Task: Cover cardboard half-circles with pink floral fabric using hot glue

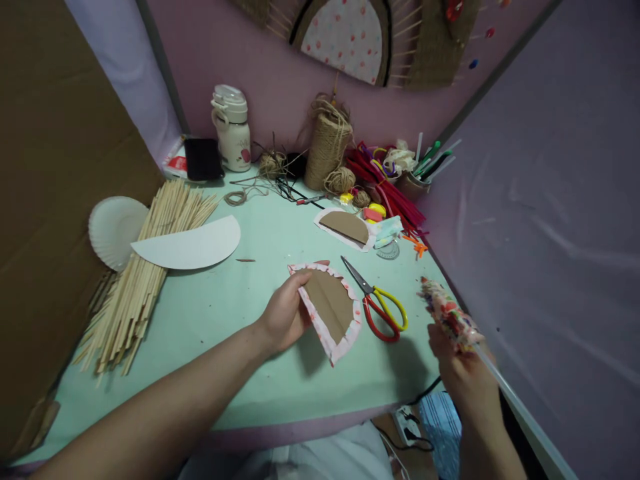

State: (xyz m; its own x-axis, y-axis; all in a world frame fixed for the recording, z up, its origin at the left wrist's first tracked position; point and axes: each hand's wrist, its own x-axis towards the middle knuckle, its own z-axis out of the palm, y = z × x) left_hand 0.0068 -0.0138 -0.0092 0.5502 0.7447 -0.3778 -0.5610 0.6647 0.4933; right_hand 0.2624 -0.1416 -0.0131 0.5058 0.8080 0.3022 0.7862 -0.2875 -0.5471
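Observation:
My left hand (286, 310) grips a half-round piece of brown cardboard (330, 300) by its left side, thumb on top. Pink-spotted white fabric is folded over the cardboard's edge all round. Over at the right side of the table, my right hand (463, 367) is wrapped around a hot glue gun (450, 313) covered in colourful blobs, with a long clear stick coming out of its back. Between the two hands lie scissors (380, 307) with one red and one yellow handle, their blades pointing away from me.
Thin wooden sticks (135, 287) lie at left under a white half-round sheet (195, 247), beside a paper plate (115, 230). Another cardboard half-round (345, 227) rests farther back. Along the wall stand a bottle (234, 133), a twine spool (327, 147) and red pipe cleaners (390, 193).

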